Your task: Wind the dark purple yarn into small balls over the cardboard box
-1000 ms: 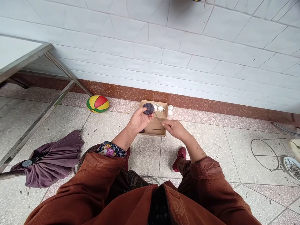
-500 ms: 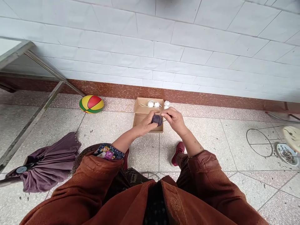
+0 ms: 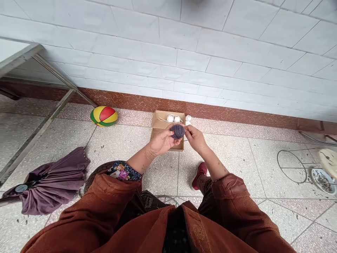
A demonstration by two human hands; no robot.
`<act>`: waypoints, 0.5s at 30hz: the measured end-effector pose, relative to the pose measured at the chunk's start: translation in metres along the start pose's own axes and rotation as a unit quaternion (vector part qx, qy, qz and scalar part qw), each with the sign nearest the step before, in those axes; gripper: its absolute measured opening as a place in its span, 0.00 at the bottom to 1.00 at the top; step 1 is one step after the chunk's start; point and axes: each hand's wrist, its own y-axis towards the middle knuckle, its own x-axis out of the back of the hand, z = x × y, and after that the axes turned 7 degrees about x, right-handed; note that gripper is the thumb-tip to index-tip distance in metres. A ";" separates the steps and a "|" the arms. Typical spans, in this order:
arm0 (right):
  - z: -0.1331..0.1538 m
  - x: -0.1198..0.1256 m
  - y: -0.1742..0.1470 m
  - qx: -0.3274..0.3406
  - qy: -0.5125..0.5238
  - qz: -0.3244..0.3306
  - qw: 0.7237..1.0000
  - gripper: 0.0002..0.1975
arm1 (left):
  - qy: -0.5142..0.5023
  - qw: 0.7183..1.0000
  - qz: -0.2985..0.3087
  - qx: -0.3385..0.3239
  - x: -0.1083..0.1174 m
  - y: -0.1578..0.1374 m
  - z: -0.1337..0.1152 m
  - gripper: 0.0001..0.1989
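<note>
A ball of dark purple-grey yarn (image 3: 178, 131) rests in my left hand (image 3: 161, 141), its thumb and fingers closed around the left side and underneath. My right hand (image 3: 195, 137) is at the ball's right edge, thumb and forefinger pinched on a yarn strand that is mostly hidden. Below the hands stands an open cardboard box (image 3: 154, 123), partly covered by them. Two white yarn balls (image 3: 173, 118) with loose ends lie in its raised lid part. More white yarn (image 3: 188, 118) sits just right of the box.
A red, yellow and green ball (image 3: 104, 116) lies by the wall, near a metal-framed table (image 3: 39, 56). At left is a folded purple umbrella (image 3: 52, 182). A wire stand (image 3: 291, 166) and a dish of dark bits (image 3: 323, 181) are at right. My red shoe (image 3: 198, 175) is below.
My left hand has turned palm up, so more of the yarn ball shows. My right hand has moved from above the ball down to its right side. The view has shifted slightly.
</note>
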 end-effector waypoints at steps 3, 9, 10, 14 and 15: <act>0.000 -0.002 -0.001 0.003 -0.010 0.020 1.000 0.11 | 0.016 0.999 -0.031 -0.019 0.004 0.001 -0.001 0.20; 0.017 -0.002 -0.008 0.096 0.051 0.114 0.988 0.15 | 0.197 0.966 -0.129 -0.105 0.019 0.003 -0.007 0.25; 0.021 0.000 -0.009 0.106 0.068 0.127 0.984 0.17 | 0.234 0.953 -0.149 -0.120 0.022 0.004 -0.007 0.26; 0.028 0.013 -0.010 0.084 0.145 0.086 0.982 0.22 | 0.314 0.919 -0.204 -0.125 0.030 0.006 -0.005 0.29; 0.027 0.017 -0.009 0.071 0.155 0.061 0.983 0.23 | 0.324 0.917 -0.203 -0.116 0.031 0.005 -0.004 0.28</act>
